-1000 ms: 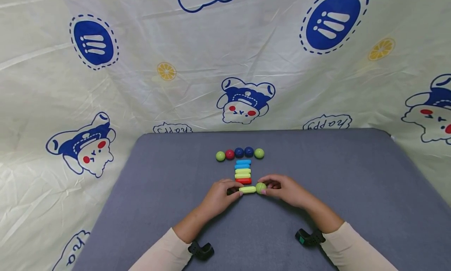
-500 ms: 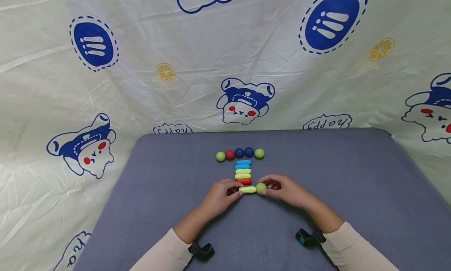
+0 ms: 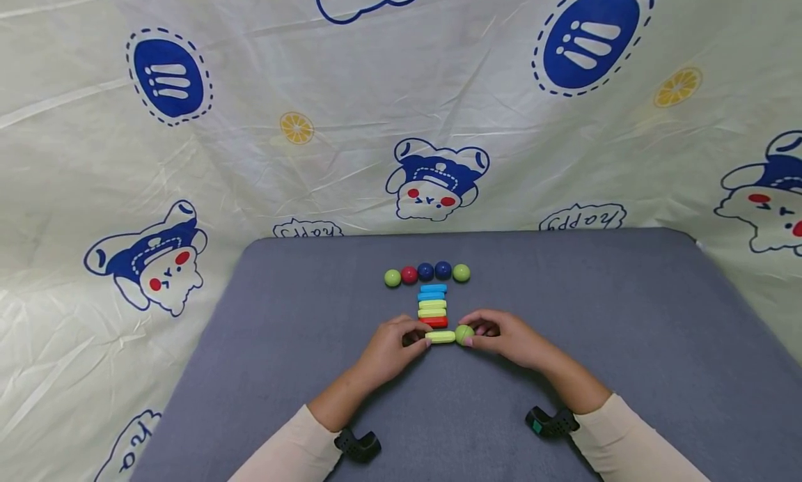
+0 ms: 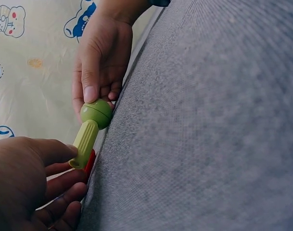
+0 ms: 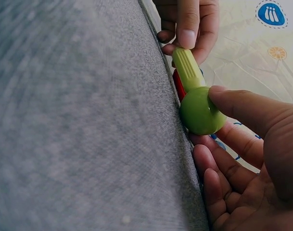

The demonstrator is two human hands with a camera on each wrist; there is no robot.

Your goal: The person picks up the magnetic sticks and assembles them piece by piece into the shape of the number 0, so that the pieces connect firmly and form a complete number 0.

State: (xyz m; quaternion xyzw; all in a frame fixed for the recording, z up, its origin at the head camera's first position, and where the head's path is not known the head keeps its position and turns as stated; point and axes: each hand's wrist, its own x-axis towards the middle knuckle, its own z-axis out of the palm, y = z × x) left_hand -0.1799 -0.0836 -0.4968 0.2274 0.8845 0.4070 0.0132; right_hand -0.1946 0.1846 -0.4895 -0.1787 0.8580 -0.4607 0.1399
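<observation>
My left hand pinches the outer end of a ridged yellow-green rod between thumb and fingers. A green ball, with a seam line across it, is pinched by my right hand. Rod and ball meet end to end, low over the table and in front of the column of rods. Closest behind them lies a red rod, which also peeks out behind the yellow-green rod in both wrist views.
Beyond the red rod lie yellow rods and blue rods. Farther back runs a row of balls: a green ball, a red ball, two blue balls and another green ball. A printed cloth hangs behind the grey table.
</observation>
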